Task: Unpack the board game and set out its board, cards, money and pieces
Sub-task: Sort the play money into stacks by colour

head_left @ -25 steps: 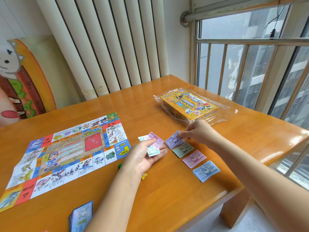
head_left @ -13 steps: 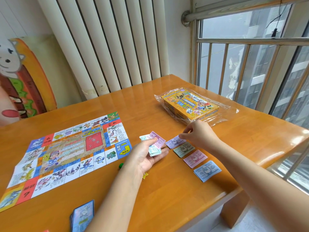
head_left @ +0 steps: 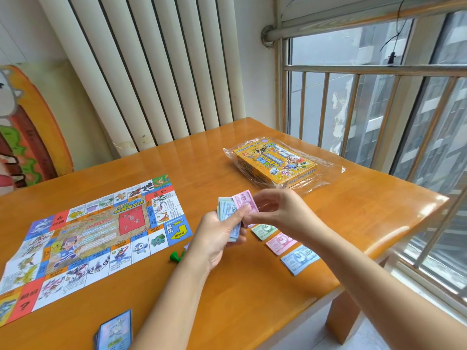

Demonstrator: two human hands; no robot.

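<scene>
Head view: I'm counting one board (head_left: 96, 238) and, right of it, three money piles: green (head_left: 264, 231), pink (head_left: 280, 242), blue (head_left: 299, 258). The left hand (head_left: 214, 238) is gripping a mixed money wad (head_left: 227, 210) right of the board; the right hand (head_left: 280, 213) is pinching its pink note (head_left: 245, 202).

The desk (head_left: 252, 299) is glossy orange-brown wood, and the board (head_left: 96, 236) has a border of white, red, blue and orange squares printed with cartoon creatures round a tan middle with a red square. The box (head_left: 275, 164) is yellow with a crowded many-coloured cartoon print under clear wrap. The wad of notes (head_left: 228, 215) is pale blue-green under a top pink note (head_left: 244, 202); beside it lie a green note (head_left: 264, 231), a second pink note (head_left: 280, 243) and a blue note (head_left: 299, 258), plus a green pawn (head_left: 174, 256) and dark-blue-edged cards (head_left: 115, 332).
</scene>
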